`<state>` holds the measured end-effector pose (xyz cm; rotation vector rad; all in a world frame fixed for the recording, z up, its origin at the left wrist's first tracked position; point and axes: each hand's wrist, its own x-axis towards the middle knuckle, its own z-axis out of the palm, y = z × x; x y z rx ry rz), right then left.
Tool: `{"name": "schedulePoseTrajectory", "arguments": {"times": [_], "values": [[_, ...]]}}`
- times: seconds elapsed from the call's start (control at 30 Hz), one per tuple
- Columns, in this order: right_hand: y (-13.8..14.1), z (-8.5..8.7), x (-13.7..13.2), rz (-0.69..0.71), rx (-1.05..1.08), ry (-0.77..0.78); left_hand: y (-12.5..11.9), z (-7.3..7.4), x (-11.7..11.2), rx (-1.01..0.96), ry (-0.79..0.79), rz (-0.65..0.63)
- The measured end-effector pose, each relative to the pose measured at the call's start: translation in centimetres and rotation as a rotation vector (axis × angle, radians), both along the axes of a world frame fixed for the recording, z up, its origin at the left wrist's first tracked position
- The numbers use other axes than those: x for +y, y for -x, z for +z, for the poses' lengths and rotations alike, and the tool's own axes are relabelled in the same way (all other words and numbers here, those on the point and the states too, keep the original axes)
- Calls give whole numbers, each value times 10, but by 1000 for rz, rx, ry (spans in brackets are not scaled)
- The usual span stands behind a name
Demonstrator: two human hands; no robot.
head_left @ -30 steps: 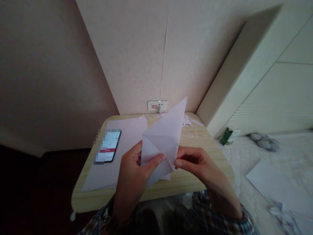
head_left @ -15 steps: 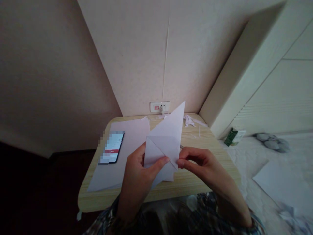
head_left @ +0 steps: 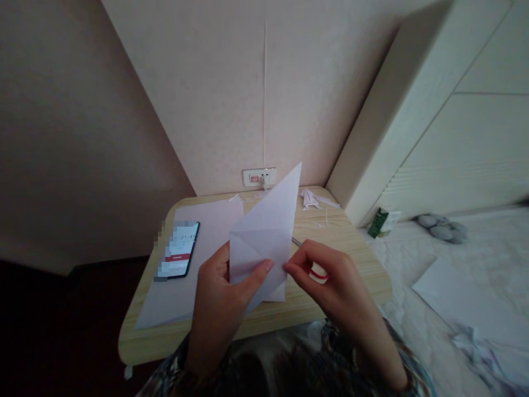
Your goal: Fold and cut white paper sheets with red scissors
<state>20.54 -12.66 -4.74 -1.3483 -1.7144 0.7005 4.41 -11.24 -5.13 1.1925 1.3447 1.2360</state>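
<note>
A folded sheet of white paper (head_left: 264,220), its tall point angled up to the right, is held above the table. My left hand (head_left: 231,286) grips its lower left part, thumb lying across the front and fingers behind. A faint diagonal crease or flap edge runs below the paper's middle. At the right edge, my right hand (head_left: 326,275) pinches the paper between thumb and forefinger. Behind that hand show a thin grey metal piece (head_left: 296,241) and a red curved part (head_left: 319,274); most of this is hidden.
On the wooden table (head_left: 256,331) lie white sheets (head_left: 173,298), a phone (head_left: 179,251), a small folded paper figure (head_left: 308,199) and paper strips (head_left: 326,216). A wall socket (head_left: 259,177) is behind. Right, on the quilted bedding, are a green-white box (head_left: 382,222), grey item (head_left: 441,228) and paper (head_left: 467,298).
My right hand's fingertips have moved slightly up along the paper's right edge from its lower corner. The diagonal flap edge looks fainter. The whole view has shifted a little.
</note>
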Motion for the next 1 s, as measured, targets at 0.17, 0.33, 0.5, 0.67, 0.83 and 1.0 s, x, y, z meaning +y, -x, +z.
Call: {"name": "schedulePoseTrajectory", "arguments": {"times": [0.17, 0.33, 0.5, 0.67, 0.83, 1.0], "values": [[-3, -4, 1, 25, 86, 57, -8, 4, -3, -38, 16, 34], [-5, -8, 3, 12, 98, 91, -10, 3, -5, -32, 12, 55], [-4, -9, 5, 74, 175, 136, -7, 2, -5, -13, 23, 54], [-4, -8, 4, 51, 150, 166, -10, 3, -6, -33, 44, 19], [-9, -3, 2, 15, 158, 186, -12, 1, -5, -8, 35, -4], [-16, 1, 4, -39, 281, 142, -7, -5, 0, 66, 10, -100]]}}
